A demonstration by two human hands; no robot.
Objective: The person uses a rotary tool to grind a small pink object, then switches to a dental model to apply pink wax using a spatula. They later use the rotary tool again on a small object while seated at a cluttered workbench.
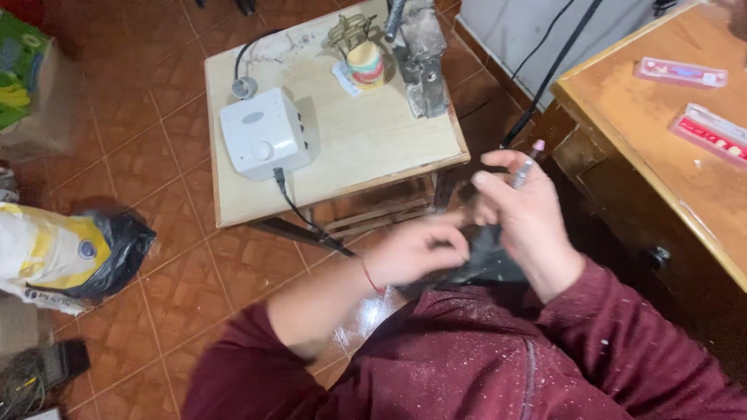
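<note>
Gripping a pink-tipped rotary handpiece (526,167) in right hand (525,225), left hand (416,249) pinching dark cloth (486,260), below the table (350,140).

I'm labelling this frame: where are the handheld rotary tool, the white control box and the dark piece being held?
rotary tool (527,165): head view, its metal neck below the pink tip.
white control box (263,132): head view, top face.
dark piece (486,253): head view, its middle between the hands.

r hand (523,214) grips rotary tool (526,166); l hand (416,250) on black piece (486,260).
</note>
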